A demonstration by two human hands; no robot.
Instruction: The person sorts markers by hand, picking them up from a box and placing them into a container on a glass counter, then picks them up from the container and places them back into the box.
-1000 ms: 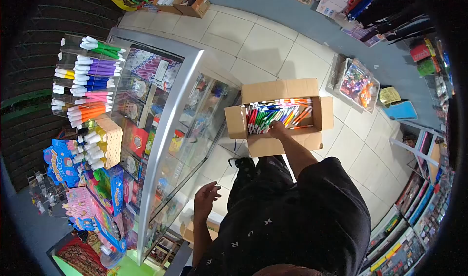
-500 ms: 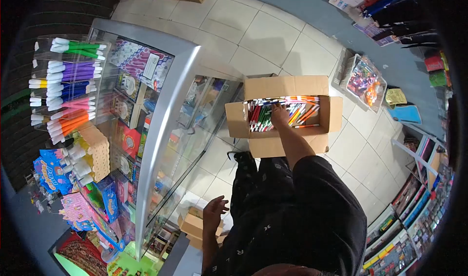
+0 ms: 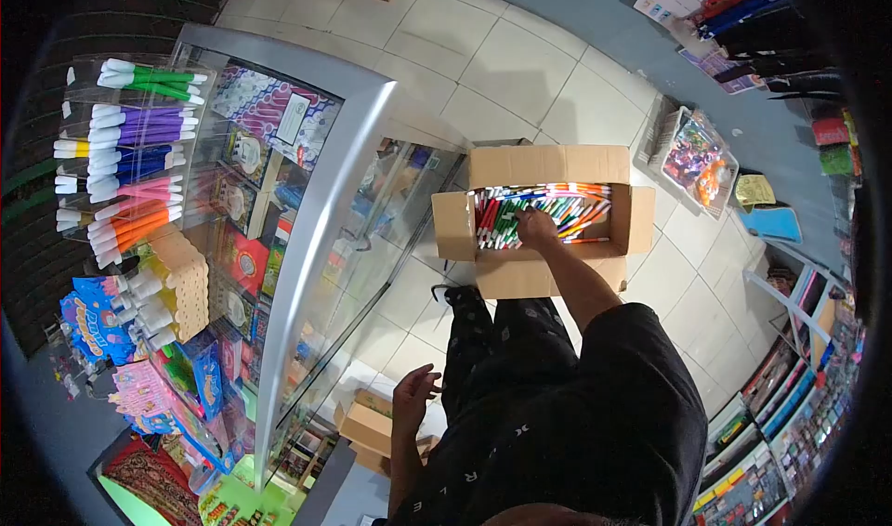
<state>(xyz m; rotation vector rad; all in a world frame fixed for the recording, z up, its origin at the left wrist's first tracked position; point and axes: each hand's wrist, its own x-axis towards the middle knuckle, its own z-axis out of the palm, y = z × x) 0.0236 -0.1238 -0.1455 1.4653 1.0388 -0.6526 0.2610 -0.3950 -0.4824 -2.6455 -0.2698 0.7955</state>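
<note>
My right hand (image 3: 536, 228) reaches into an open cardboard box (image 3: 550, 275) on the tiled floor. Its fingers are bunched among the markers (image 3: 576, 212); what lies between them is too small to make out. The markers are white-capped, in red, green, blue, pink and orange. My left hand (image 3: 415, 398) hangs at my side near the glass case, fingers apart and holding nothing.
A glass display case (image 3: 321, 247) with a silver frame stands on the left, with marker bundles (image 3: 144, 140) on top. A basket of wrapped items (image 3: 692, 159) sits right of the box. Smaller cardboard boxes (image 3: 369, 424) lie low left; shelves (image 3: 776, 424) line the right.
My right hand has shifted slightly down and left within the box, showing more of the green and blue markers. My left hand has moved slightly up.
</note>
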